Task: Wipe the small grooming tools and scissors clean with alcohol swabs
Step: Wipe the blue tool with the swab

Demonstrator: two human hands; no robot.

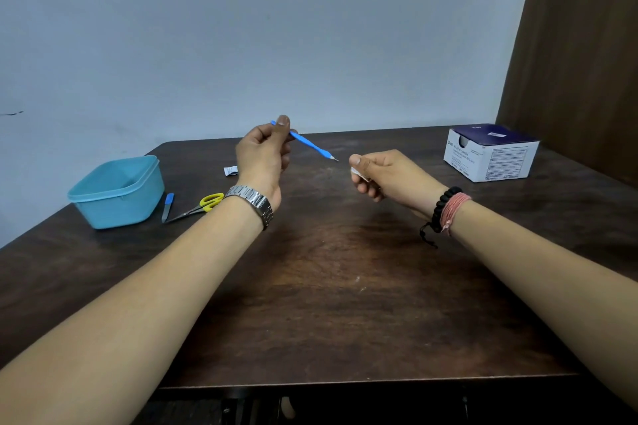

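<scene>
A: Holding the blue grooming tool (312, 145) above the worktop (345, 269), your left hand (264, 155) pinches its handle end between thumb and fingertips; the metal tip slants down toward four o'clock.

B: And your right hand (383, 174)?

A: Curled around a white alcohol swab (359, 173), pinched under the thumb, just beside that tip at its four o'clock but not touching it.

B: So the move turns on that gap.

A: Likely. The tool's long axis runs from ten o'clock to four o'clock, straight at your right hand, which is the nearer one to the tip. You would probably slide the swab up along that line.

B: The rest?

A: Yellow-handled scissors (198, 207) and a small blue-capped tool (167, 207) lie at nine o'clock on the worktop beside the teal tub (117, 191); the swab box (490, 153) sits at two o'clock.
</scene>
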